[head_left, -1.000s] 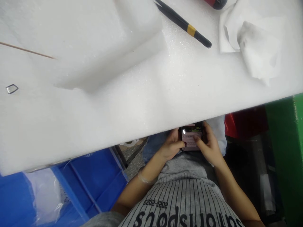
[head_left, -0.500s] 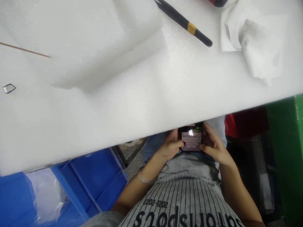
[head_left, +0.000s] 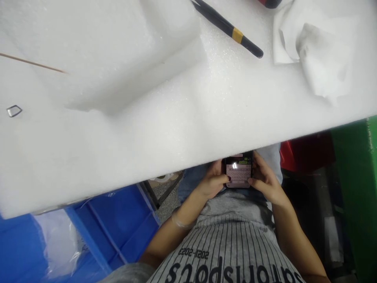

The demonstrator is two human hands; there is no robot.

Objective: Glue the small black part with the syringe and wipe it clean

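Below the table's front edge, over my lap, I hold a smartphone (head_left: pixel 239 173) upright between both hands. An on-screen keyboard and a chat with green bubbles show on its lit display; its top end is cut off by the table edge. My left hand (head_left: pixel 214 181) grips the left side, its thumb over the keyboard's lower left. On the other side my right hand (head_left: pixel 266 181) is wrapped round the edge, with the thumb at the lower right corner of the screen. Most of the fingers behind the phone are hidden.
White foam sheeting (head_left: pixel 165 133) covers the table. On it lie black tweezers (head_left: pixel 226 27) with a yellow band, crumpled white tissue (head_left: pixel 321 59), a thin wooden stick (head_left: pixel 32 63) and a small dark-rimmed piece (head_left: pixel 14 111). Blue bins (head_left: pixel 118 220) stand at lower left, a green panel (head_left: pixel 356 188) at right.
The view has shifted very slightly, so the items at the table's left sit a little farther right. Both hands keep their hold on the smartphone, almost still.
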